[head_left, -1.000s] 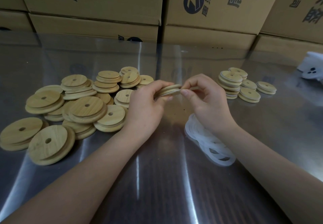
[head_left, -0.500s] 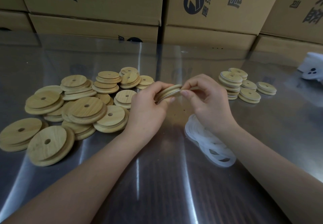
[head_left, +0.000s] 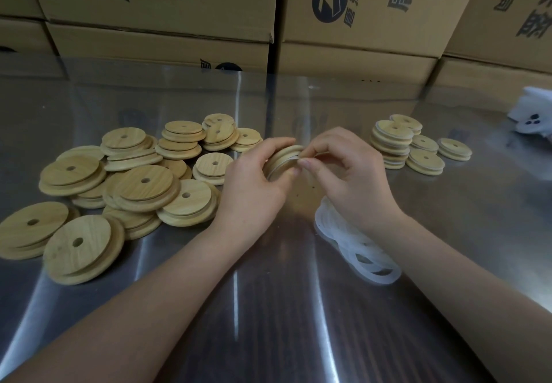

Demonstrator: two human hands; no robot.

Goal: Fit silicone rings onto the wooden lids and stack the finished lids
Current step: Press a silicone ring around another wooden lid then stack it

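Loose silicone rings heaped on surface under right wrist. Above them, left hand grip holds 1 wooden lid on edge; right hand pinches the ring at its rim: fitting step, probably unfinished. Next: seat ring all round, then place on finished stack, far right

Our left hand grips the wooden lid; our right hand pinches its rim, forearms converging.
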